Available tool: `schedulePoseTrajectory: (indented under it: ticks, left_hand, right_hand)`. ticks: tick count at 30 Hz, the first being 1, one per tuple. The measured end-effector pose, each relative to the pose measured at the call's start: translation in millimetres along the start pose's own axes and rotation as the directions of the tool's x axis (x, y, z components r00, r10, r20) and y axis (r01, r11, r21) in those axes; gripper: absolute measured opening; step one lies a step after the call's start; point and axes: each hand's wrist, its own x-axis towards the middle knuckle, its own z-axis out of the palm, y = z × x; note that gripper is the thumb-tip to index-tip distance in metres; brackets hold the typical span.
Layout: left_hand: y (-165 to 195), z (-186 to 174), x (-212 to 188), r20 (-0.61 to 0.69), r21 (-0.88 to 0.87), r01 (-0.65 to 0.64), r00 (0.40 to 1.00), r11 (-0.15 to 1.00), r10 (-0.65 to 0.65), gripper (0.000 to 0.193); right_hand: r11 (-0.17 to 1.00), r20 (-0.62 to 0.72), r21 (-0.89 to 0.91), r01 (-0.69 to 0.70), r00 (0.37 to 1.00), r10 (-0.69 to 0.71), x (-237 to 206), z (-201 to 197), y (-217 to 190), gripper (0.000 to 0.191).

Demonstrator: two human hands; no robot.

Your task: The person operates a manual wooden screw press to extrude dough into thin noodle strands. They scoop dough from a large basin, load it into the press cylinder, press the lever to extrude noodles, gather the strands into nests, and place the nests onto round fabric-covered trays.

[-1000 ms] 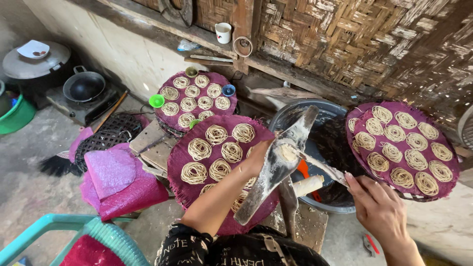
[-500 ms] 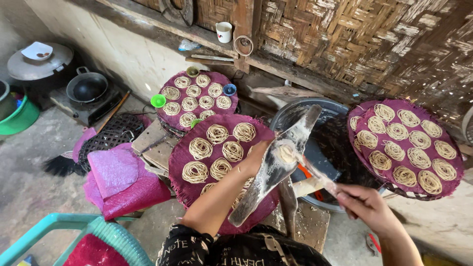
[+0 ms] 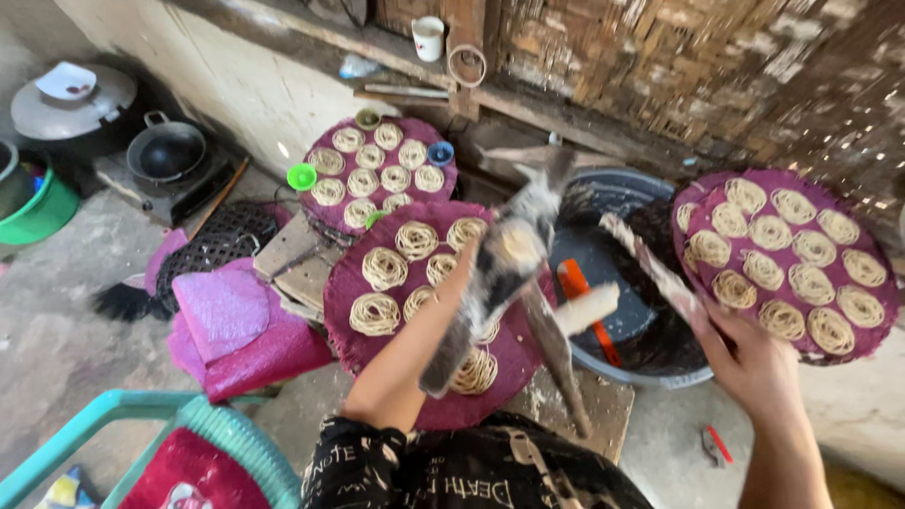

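Fingers of the right hand (image 3: 754,363) were curled around one long handle (image 3: 650,269) of a metal noodle press (image 3: 509,254), gripping it near its end beside the grey basin (image 3: 650,363); the left hand (image 3: 471,269) reached up to the press body, but motion blur and the press itself hid its fingers, so I could not tell whether they were closed on it or only steadying it. Held so, the press hung over the middle purple round mat (image 3: 377,330) — seemingly so that its strands would land there in coils; several pale noodle coils (image 3: 375,314) already lay on that mat, with part of it bare. A white cylinder (image 3: 584,309) jutted out near the press, just over the basin rim.

Two more purple mats stood close: one (image 3: 320,193) behind, full of coils and bearing small green and blue cups, and one (image 3: 877,320) to the right, also filled, resting partly over the basin. Folded pink cloths (image 3: 226,316) lay to the left beside a dark woven tray (image 3: 212,250). Further left stood a black wok (image 3: 168,151) on a stove, a covered pot (image 3: 71,104) and a green tub (image 3: 42,207). All of it sat low on a rough concrete floor (image 3: 57,339) against a woven bamboo wall (image 3: 660,57), with a white cup (image 3: 428,38) on the ledge; a teal chair frame (image 3: 141,415) edged the foreground.
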Motion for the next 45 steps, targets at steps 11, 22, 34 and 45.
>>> schedulePoseTrajectory:
  ticks: [11, 22, 34, 45]
  left_hand:
    - [57.2, 13.4, -9.6, 0.266, -0.395, -0.341, 0.846, 0.853, 0.462, 0.047]
    - [95.5, 33.1, -75.0, 0.491, -0.011, -0.282, 0.834, 0.959, 0.251, 0.094]
    - [70.7, 45.0, -74.4, 0.264, 0.936, -0.27, 0.963, 0.227, 0.058, 0.044]
    - [57.9, 47.1, -73.7, 0.272, 0.962, -0.272, 0.962, 0.001, 0.002, 0.028]
  right_hand:
    - [0.259, 0.681, 0.723, -0.641, 0.725, -0.108, -5.6, 79.7, -41.2, 0.082]
    - [-0.36, 0.359, 0.641, -0.678, 0.679, -0.64, -14.5, -10.0, -106.5, 0.086]
    - [0.242, 0.136, 0.967, -0.077, 0.962, -0.236, -11.1, -25.0, -128.3, 0.111]
    - [0.709, -0.129, 0.19, 0.679, 0.733, -0.668, -14.3, -36.7, -142.9, 0.117]
